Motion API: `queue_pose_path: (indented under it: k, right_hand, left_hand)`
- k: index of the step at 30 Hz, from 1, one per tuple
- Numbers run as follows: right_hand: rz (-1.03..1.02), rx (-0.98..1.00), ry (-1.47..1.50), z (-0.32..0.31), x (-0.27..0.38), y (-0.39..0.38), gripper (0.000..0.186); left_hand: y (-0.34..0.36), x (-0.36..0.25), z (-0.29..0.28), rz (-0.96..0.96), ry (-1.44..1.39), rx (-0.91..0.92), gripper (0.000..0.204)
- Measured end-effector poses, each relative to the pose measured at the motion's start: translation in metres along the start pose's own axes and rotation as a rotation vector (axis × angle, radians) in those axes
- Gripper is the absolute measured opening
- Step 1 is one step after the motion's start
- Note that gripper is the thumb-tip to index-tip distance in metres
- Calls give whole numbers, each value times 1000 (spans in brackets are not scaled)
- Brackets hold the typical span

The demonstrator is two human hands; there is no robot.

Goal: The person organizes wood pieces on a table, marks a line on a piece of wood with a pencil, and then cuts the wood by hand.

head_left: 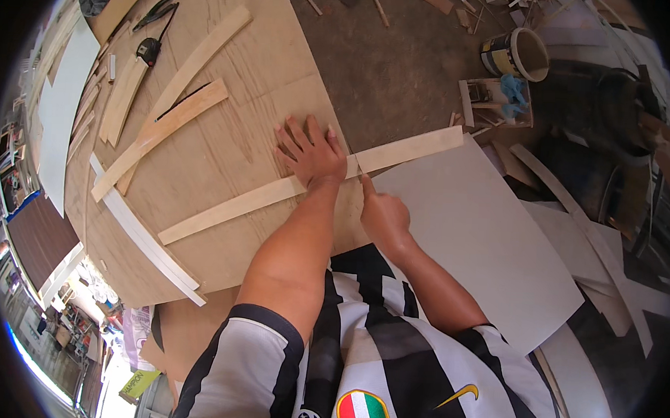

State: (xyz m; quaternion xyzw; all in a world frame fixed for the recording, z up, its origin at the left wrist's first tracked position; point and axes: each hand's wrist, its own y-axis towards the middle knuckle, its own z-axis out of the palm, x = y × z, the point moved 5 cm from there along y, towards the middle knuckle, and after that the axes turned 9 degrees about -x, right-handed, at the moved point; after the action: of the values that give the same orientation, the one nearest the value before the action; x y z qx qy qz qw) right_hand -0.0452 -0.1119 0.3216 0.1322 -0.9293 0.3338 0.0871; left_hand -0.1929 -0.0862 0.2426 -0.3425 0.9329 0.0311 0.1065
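A long pale wooden strip (238,207) lies across the plywood tabletop (270,146), its right end sticking out past the table's edge. Fingers spread, my left hand (313,154) presses down on the strip and the plywood beside that edge. My right hand (385,211) is closed just nearer to me than the strip, with the index finger stretched forward. It grips what looks like a saw (358,164), seen edge-on as a thin dark line across the strip. The saw's handle is hidden under my hand.
More wooden strips (207,58), a tape measure (148,50), pliers (157,11) and white strips (151,234) lie on the table's left. A large pale panel (469,222) is at right. Beyond it are a bucket (532,55), a small box (474,114) and scattered offcuts.
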Motion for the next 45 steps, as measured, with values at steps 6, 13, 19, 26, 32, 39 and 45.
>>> queue_pose_path:
  k: [6,13,19,26,32,39,45]
  right_hand:
    - [-32,-88,-45,4,0,24,57]
    - [2,-28,-19,-5,5,14,55]
    - [21,-53,-3,0,0,-5,61]
    - [18,-37,-3,-5,4,-4,61]
    - [27,-109,46,0,-3,10,62]
    - [29,-104,-11,9,3,25,57]
    - [-1,7,-22,-3,4,7,59]
  left_hand:
    - [-1,-6,2,9,13,19,56]
    - [-1,-4,1,16,55,-8,61]
    - [-1,0,0,1,48,24,57]
    - [-2,1,2,1,63,7,60]
    - [0,-3,3,-9,45,60,58]
    - [-4,-6,4,1,43,45,57]
    - [2,-4,0,2,41,34,57]
